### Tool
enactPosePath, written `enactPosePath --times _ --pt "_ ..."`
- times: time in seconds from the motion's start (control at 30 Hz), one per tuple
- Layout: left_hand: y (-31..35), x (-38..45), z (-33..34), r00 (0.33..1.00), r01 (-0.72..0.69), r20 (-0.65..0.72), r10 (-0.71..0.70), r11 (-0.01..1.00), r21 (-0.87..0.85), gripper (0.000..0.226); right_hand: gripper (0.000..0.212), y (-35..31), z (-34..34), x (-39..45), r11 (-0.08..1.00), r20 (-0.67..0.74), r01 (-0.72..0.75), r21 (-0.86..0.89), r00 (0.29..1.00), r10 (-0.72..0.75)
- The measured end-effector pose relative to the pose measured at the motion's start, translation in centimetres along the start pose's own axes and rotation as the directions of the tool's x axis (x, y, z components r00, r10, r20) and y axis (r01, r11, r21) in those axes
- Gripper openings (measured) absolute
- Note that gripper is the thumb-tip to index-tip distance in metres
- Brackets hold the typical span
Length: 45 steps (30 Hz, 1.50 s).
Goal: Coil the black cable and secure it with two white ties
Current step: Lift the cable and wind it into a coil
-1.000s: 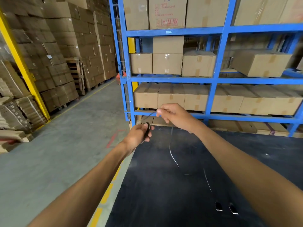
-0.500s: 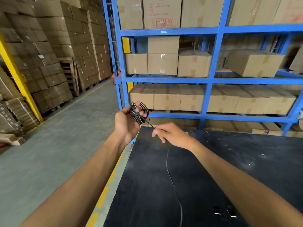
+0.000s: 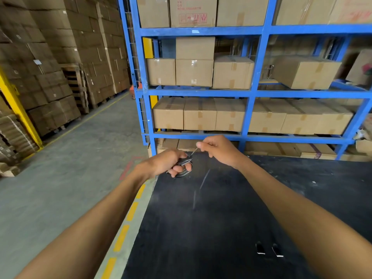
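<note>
My left hand (image 3: pixel 168 162) is closed around a small coil of thin black cable (image 3: pixel 184 167) above the far left corner of the black table (image 3: pixel 221 228). My right hand (image 3: pixel 218 151) pinches the same cable just to the right of the coil, a short taut stretch running between the two hands. The loose tail (image 3: pixel 198 190) trails down, blurred, over the table. Two small dark pieces with white edges (image 3: pixel 268 248), possibly the ties, lie side by side on the table near the front, between my forearms.
A blue steel rack (image 3: pixel 249 93) full of cardboard boxes (image 3: pixel 194 72) stands right behind the table. Stacked cartons and pallets (image 3: pixel 54 77) fill the left side past a grey concrete aisle. A yellow dashed line (image 3: pixel 130 212) runs along the table's left edge.
My left hand dropped from chest height down to the table corner with the coil. My right hand rose and moved right, pulling the cable over; the loose tail has become shorter.
</note>
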<state>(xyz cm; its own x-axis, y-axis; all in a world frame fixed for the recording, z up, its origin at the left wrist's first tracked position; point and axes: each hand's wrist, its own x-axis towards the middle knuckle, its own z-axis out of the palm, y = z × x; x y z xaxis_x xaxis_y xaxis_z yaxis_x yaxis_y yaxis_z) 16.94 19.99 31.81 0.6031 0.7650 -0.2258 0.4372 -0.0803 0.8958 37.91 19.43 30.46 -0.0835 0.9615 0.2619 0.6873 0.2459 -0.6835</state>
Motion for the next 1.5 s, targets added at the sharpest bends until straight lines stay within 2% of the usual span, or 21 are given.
enactPosePath --times 0.07,0.13,0.23,0.33,0.4,0.47,0.53,0.6,0.67,0.73,0.83,0.93,1.0,1.1,1.17,1.23,1.3,1.33,1.4,1.47,1.5 --pt "-0.7 0.4 0.3 0.995 -0.016 -0.1 0.03 0.99 0.138 0.043 0.042 -1.6 0.0 0.0 0.998 -0.051 0.003 0.061 0.999 0.0" --pt "-1.8 0.8 0.2 0.963 -0.053 -0.257 0.077 0.993 0.101 0.043 0.038 -3.4 -0.2 -0.1 0.983 -0.064 0.043 0.18 0.997 -0.032" --pt "-2.7 0.6 -0.5 0.843 -0.122 -0.518 0.149 0.989 0.085 0.038 0.03 -6.0 -0.3 -0.7 0.939 -0.009 0.151 0.308 0.988 -0.156" --pt "-1.8 0.0 -1.6 0.75 -0.273 -0.654 0.1 0.947 -0.169 0.038 0.03 -8.4 0.6 -1.4 0.899 0.069 0.183 0.398 0.971 -0.228" --pt "-0.6 -0.7 -2.5 0.756 -0.388 -0.655 -0.002 0.805 -0.45 0.037 0.031 -9.5 1.5 -2.1 0.881 0.14 0.141 0.452 0.964 -0.226" --pt "0.9 -1.8 -3.5 0.828 -0.465 -0.56 -0.013 0.541 -0.701 0.038 0.03 -10.3 2.8 -3.0 0.876 0.221 0.098 0.473 0.949 -0.226" --pt "2.4 -3.2 -4.5 0.876 -0.472 -0.481 0.041 0.281 -0.836 0.039 0.03 -10.4 4.1 -3.9 0.878 0.288 0.053 0.476 0.934 -0.212" --pt "3.7 -4.6 -5.5 0.901 -0.433 -0.421 0.102 0.194 -0.88 0.039 0.03 -9.8 4.9 -4.7 0.891 0.362 -0.011 0.454 0.916 -0.173" --pt "4.6 -6.2 -6.1 0.921 -0.385 -0.348 0.173 0.282 -0.879 0.037 0.033 -8.8 5.3 -5.3 0.917 0.401 -0.059 0.393 0.909 -0.114" --pt "5.2 -7.6 -6.1 0.931 -0.362 -0.275 0.24 0.504 -0.784 0.035 0.036 -8.1 4.9 -5.5 0.945 0.359 -0.09 0.314 0.933 -0.031" --pt "5.0 -9.4 -5.4 0.95 -0.311 -0.175 0.258 0.826 -0.471 0.038 0.039 -8.3 2.7 -4.8 0.935 0.202 -0.142 0.325 0.976 0.078" --pt "4.1 -11.0 -4.9 0.978 -0.198 0.018 0.21 0.946 -0.257 0.043 0.039 -10.6 -0.3 -4.3 0.902 0.081 -0.107 0.418 0.994 0.08" --pt "3.3 -11.6 -4.7 0.979 -0.193 0.062 0.196 0.98 -0.052 0.045 0.039 -13.0 -1.6 -4.4 0.9 0.061 -0.057 0.432 0.998 0.034" --pt "2.6 -11.7 -4.8 0.966 -0.234 -0.046 0.253 0.94 0.248 0.045 0.038 -17.0 -2.2 -5.6 0.906 0.013 0.017 0.423 1.0 -0.025" --pt "2.3 -11.4 -5.0 0.905 -0.281 -0.266 0.331 0.936 0.211 0.045 0.038 -19.1 -1.4 -7.1 0.904 0.002 0.08 0.419 0.996 -0.089" --pt "2.4 -11.3 -5.1 0.819 -0.389 -0.436 0.373 0.919 0.055 0.046 0.038 -20.2 0.6 -8.6 0.902 0.02 0.149 0.406 0.985 -0.172" --pt "3.4 -11.3 -4.7 0.787 -0.474 -0.516 0.338 0.866 -0.157 0.047 0.04 -20.2 3.1 -10.0 0.914 0.027 0.195 0.356 0.975 -0.219" --pt "4.1 -11.4 -4.4 0.792 -0.512 -0.533 0.296 0.798 -0.318 0.047 0.041 -19.8 4.2 -10.5 0.923 0.017 0.213 0.32 0.973 -0.231" --pt "5.5 -11.9 -4.3 0.829 -0.543 -0.507 0.235 0.551 -0.633 0.047 0.043 -18.5 6.1 -11.6 0.928 0.012 0.228 0.295 0.97 -0.243" --pt "6.6 -12.8 -4.5 0.868 -0.497 -0.442 0.227 0.363 -0.788 0.047 0.042 -16.6 7.5 -12.5 0.94 0.064 0.211 0.267 0.97 -0.236" --pt "6.9 -13.3 -4.5 0.884 -0.464 -0.401 0.24 0.346 -0.815 0.045 0.041 -15.6 8.0 -12.9 0.954 0.088 0.182 0.239 0.974 -0.208"
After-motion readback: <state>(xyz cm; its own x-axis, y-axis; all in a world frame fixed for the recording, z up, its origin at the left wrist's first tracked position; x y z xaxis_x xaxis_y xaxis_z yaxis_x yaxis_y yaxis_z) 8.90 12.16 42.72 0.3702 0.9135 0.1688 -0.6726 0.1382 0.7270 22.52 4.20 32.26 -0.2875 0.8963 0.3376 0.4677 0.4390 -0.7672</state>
